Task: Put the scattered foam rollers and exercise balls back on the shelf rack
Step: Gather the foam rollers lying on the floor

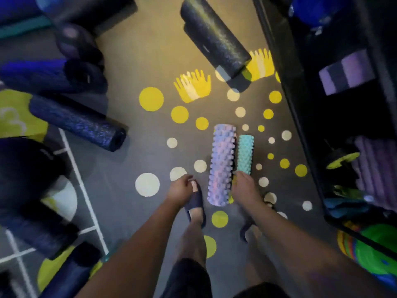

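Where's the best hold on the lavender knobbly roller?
Probably wrap the left hand over the lavender roller at mid-length, coming from above and its left: it lies flat, and the teal roller crowds its right side.

Left forearm [137, 244] and right forearm [296, 239] stretched forward and down, bare, left hand [182, 187] held with fingers loosely curled, nothing in it, right hand [245, 187] turned back-up, fingers bent downward, grip not made out
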Demonstrator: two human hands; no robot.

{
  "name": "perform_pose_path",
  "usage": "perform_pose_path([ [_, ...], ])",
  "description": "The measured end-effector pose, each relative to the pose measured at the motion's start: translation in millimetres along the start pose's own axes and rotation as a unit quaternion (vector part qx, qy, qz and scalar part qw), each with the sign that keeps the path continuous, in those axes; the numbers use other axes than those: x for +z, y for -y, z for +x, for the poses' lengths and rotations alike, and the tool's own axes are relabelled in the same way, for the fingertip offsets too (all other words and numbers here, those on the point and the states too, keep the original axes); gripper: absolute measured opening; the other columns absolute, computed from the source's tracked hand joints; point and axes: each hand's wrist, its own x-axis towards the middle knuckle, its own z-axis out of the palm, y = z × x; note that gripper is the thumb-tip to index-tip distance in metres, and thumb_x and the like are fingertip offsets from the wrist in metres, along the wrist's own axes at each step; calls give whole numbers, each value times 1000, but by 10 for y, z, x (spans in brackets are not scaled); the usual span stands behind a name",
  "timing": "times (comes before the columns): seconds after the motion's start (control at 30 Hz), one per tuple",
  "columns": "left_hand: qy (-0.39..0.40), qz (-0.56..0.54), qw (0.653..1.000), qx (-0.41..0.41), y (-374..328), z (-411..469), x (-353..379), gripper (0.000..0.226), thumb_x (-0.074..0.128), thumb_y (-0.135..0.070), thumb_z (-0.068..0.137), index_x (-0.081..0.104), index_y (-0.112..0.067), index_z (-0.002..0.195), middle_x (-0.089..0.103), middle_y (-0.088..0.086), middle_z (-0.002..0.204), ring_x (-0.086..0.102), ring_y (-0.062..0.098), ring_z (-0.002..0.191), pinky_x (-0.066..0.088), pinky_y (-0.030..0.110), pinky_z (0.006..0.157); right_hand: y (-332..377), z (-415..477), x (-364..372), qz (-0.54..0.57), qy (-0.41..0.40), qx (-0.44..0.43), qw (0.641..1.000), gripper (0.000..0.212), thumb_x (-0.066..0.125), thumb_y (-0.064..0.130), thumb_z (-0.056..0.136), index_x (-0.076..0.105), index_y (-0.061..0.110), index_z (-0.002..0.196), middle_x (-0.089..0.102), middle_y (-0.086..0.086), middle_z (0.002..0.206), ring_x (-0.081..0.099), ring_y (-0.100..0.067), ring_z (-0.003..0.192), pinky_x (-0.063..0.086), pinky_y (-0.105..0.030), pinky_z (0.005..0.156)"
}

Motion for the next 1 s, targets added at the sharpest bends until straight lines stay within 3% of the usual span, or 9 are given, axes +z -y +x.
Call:
perform_pose_path([
  [0.07,-32,-31,999,5,133,-24,-386,40,44,-15,106,56,-15,144,63,13,141,56,33,130,40,30,100,551,47,-94,-5,5,-27,1000,45,46,4,96,53,7,140,55,-16,142,49,-34,132,40,-37,105],
  [0.17,-113,-121,986,2,361,-19,-943,41,44,-18,105,53,-21,144,71,12,122,65,33,116,49,37,98,1457,151,-150,-2,-1,-81,997,44,48,8,96,54,7,140,59,-19,137,52,-35,130,42,-38,103],
  [0.3,-226,-305,925,-23,584,17,-1596,36,44,-11,104,50,-24,137,72,5,103,69,20,84,48,29,80,2476,268,-109,-28,4,-162,986,33,46,8,97,57,5,127,62,-22,125,54,-40,121,44,-42,95],
  [0.43,-299,-399,865,-51,845,189,-2031,22,47,-19,106,44,-21,128,68,4,92,65,16,71,51,37,79,3141,495,-164,-81,17,-217,973,36,46,11,97,54,4,131,57,-20,135,49,-38,129,43,-43,103],
  [0.6,-299,-425,850,-85,995,335,-2389,25,51,-34,102,35,-33,121,64,0,80,66,29,75,54,49,87,3701,828,-299,-141,3,-249,958,32,49,21,91,58,6,118,60,-19,120,51,-41,122,45,-49,101],
  [0.7,-306,-437,839,-108,1008,384,-2771,30,50,-45,96,33,-40,120,65,0,83,68,33,83,54,51,88,4194,950,-407,-203,30,-243,948,38,52,24,94,54,7,128,60,-19,127,50,-41,126,41,-47,103],
  [0.8,-337,-485,795,-135,1053,625,-3202,25,49,-28,106,38,-32,128,64,5,86,63,25,72,50,39,75,4722,1194,-386,-178,88,-239,951,45,53,22,97,46,5,138,56,-20,136,48,-39,131,41,-44,104],
  [0.93,-335,-471,798,-169,1180,1345,-3627,35,49,-46,94,35,-41,126,63,4,82,67,37,80,54,52,80,5257,1773,-251,-148,112,-274,944,51,55,22,98,43,1,143,53,-21,141,46,-40,132,37,-42,108],
  [1.0,-339,-488,786,-171,1196,1673,-3783,39,49,-43,96,35,-38,132,62,0,76,63,31,75,54,50,81,5414,1985,-233,-114,109,-282,946,55,57,22,98,42,1,147,51,-19,146,45,-36,137,33,-39,112],
])
